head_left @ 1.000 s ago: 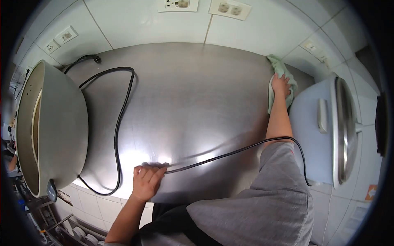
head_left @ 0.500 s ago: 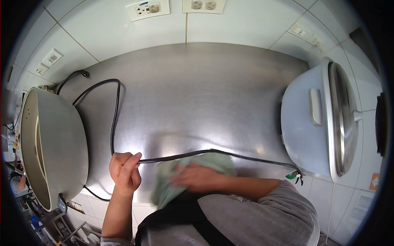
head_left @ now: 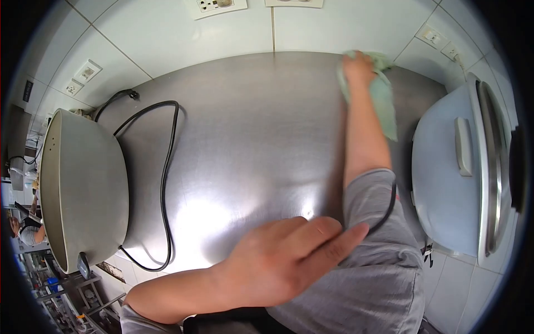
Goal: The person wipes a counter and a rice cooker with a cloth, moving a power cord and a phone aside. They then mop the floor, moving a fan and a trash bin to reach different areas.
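Note:
My left hand (head_left: pixel 286 259) is closed, its thumb and fingers pinching a black power cord (head_left: pixel 391 210) low over the front of the steel table (head_left: pixel 250 122). From its fingertips the cord curves up along my right sleeve and goes out of sight. At the back right of the tabletop, by the tiled wall, my right hand (head_left: pixel 359 68) presses a light green cloth (head_left: pixel 381 103) against the steel. Its fingers are bent over the cloth, part of which trails toward the front.
On the left stands a large grey pot-like appliance (head_left: pixel 92 183) with a second black cord (head_left: pixel 164 192) looping over the table. A pale blue lidded cooker (head_left: pixel 445 172) stands at the right. Wall sockets (head_left: pixel 217 5) line the tiles. Another person (head_left: pixel 30 229) is far left.
My right hand has carried the cloth from the front edge to the back right of the table. My left hand has moved right, still holding the cord.

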The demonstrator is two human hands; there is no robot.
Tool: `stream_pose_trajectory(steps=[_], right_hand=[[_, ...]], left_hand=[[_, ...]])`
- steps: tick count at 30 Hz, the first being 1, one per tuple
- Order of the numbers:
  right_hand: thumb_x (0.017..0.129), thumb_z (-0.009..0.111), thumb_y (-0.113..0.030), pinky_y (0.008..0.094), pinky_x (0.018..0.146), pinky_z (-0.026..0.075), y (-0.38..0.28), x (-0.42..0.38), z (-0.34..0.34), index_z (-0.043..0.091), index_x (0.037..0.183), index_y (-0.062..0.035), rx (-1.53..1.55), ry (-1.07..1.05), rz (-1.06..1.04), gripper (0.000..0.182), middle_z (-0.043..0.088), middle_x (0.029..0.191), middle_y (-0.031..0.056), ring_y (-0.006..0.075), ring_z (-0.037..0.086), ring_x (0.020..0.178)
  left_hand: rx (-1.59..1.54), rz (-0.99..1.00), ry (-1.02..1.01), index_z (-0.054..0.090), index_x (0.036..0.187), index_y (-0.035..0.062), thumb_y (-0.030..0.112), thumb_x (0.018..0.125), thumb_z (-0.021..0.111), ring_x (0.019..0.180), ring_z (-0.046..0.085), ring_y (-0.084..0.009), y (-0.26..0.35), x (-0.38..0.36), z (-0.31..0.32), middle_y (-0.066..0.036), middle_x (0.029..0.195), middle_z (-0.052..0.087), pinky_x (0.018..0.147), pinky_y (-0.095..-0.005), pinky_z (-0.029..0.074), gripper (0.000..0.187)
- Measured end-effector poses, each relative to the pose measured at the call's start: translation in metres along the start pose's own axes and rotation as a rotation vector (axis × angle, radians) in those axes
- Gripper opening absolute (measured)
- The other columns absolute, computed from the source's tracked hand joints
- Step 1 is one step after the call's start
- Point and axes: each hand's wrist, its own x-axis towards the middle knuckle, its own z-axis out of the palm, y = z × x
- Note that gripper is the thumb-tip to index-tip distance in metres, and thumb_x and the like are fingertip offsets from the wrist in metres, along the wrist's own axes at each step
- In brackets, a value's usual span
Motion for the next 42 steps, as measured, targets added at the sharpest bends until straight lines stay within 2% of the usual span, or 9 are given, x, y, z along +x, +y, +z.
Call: stream_pose_trajectory(steps=[7, 13, 15, 20, 29, 32, 34, 39, 42], right_hand=[[0.083, 0.046, -0.011, 0.0463, 0.091, 0.04, -0.144, -0.184, -0.009, 0.062, 0.11, -0.0097, 0.511, -0.119, -0.763, 0.031, 0.06, 0.115, 0.0115, 0.0283, 0.054, 0.11], [0.084, 0.054, -0.016, 0.0481, 0.104, 0.034, -0.037, -0.41, -0.122, 0.06, 0.117, -0.0212, 0.543, -0.472, -1.59, 0.034, 0.053, 0.129, 0.0043, 0.0249, 0.044, 0.127], [0.085, 0.051, -0.013, 0.0464, 0.104, 0.035, 0.023, -0.383, -0.13, 0.059, 0.118, -0.0204, 0.607, -0.747, -1.292, 0.034, 0.054, 0.129, 0.0058, 0.0236, 0.046, 0.125], [0.089, 0.049, -0.024, 0.0502, 0.103, 0.033, 0.132, -0.134, -0.097, 0.052, 0.128, -0.0087, 0.27, -0.113, -0.167, 0.042, 0.056, 0.127, 0.0151, 0.0351, 0.048, 0.121], [0.083, 0.049, -0.013, 0.0495, 0.096, 0.04, 0.019, -0.456, -0.186, 0.06, 0.114, -0.0113, 0.348, -0.738, -0.839, 0.033, 0.061, 0.113, 0.0135, 0.0301, 0.053, 0.113], [0.082, 0.051, -0.007, 0.0454, 0.098, 0.041, 0.1, -0.546, -0.204, 0.058, 0.119, -0.0152, 0.617, -0.476, -1.129, 0.039, 0.059, 0.121, 0.008, 0.0282, 0.051, 0.118], [0.081, 0.055, -0.011, 0.0425, 0.098, 0.042, 0.18, -0.552, -0.212, 0.057, 0.122, -0.0148, 0.361, -0.778, -0.914, 0.041, 0.059, 0.122, 0.0111, 0.0294, 0.051, 0.118], [0.096, 0.042, -0.048, 0.043, 0.065, 0.046, 0.452, -0.534, -0.22, 0.061, 0.083, 0.0034, 0.526, -0.248, 0.782, 0.056, 0.055, 0.068, 0.014, 0.0258, 0.052, 0.064], [0.091, 0.053, -0.05, 0.0438, 0.082, 0.05, 0.554, -0.46, -0.263, 0.053, 0.114, -0.0034, 1.376, 0.273, 0.994, 0.052, 0.059, 0.103, 0.0112, 0.0261, 0.058, 0.092]], left_hand=[[-0.014, 0.065, -0.061, 0.068, 0.111, 0.0047, 0.004, 0.061, 0.068, 0.059, 0.053, -0.013, 0.015, -0.009, 0.017, -0.003, 0.084, 0.053, 0.05, -0.0256, 0.046, 0.05], [-0.034, 0.095, -0.033, 0.069, 0.11, 0.0073, 0.002, 0.066, 0.068, 0.061, 0.056, -0.0155, 0.046, -0.021, 0.026, -0.003, 0.082, 0.054, 0.052, -0.0284, 0.047, 0.044], [-0.057, 0.028, -0.08, 0.069, 0.109, 0.0075, 0.001, 0.069, 0.07, 0.066, 0.06, -0.0184, 0.055, -0.036, 0.016, -0.005, 0.084, 0.058, 0.055, -0.0298, 0.049, 0.041], [-0.039, -0.063, -0.193, 0.067, 0.113, 0.0076, -0.002, 0.073, 0.069, 0.069, 0.061, -0.0192, 0.076, -0.074, 0.018, -0.006, 0.087, 0.06, 0.059, -0.0292, 0.052, 0.041], [-0.068, -0.332, 0.159, 0.064, 0.113, 0.0023, -0.002, 0.087, 0.055, 0.073, 0.051, -0.0164, 0.105, -0.093, -0.015, -0.007, 0.082, 0.055, 0.067, -0.0235, 0.041, 0.027], [-0.015, -0.338, 0.267, 0.062, 0.116, 0.0035, 0.003, 0.092, 0.054, 0.067, 0.043, -0.0078, 0.111, -0.097, -0.036, 0.001, 0.08, 0.051, 0.06, -0.0189, 0.034, 0.026], [-0.244, -0.471, 0.36, 0.061, 0.12, 0.0042, 0.009, 0.094, 0.053, 0.062, 0.036, -0.0028, 0.109, -0.102, -0.05, 0.005, 0.081, 0.047, 0.054, -0.0166, 0.028, 0.027], [-0.584, -0.547, 0.504, 0.055, 0.127, 0.0046, 0.012, 0.096, 0.05, 0.058, 0.032, -0.0021, 0.114, -0.064, -0.072, 0.005, 0.082, 0.046, 0.05, -0.0173, 0.026, 0.033], [-0.749, -0.636, 0.554, 0.057, 0.122, 0.0069, 0.012, 0.096, 0.05, 0.057, 0.033, -0.0024, 0.089, -0.022, -0.07, 0.005, 0.083, 0.047, 0.049, -0.0162, 0.028, 0.028]])
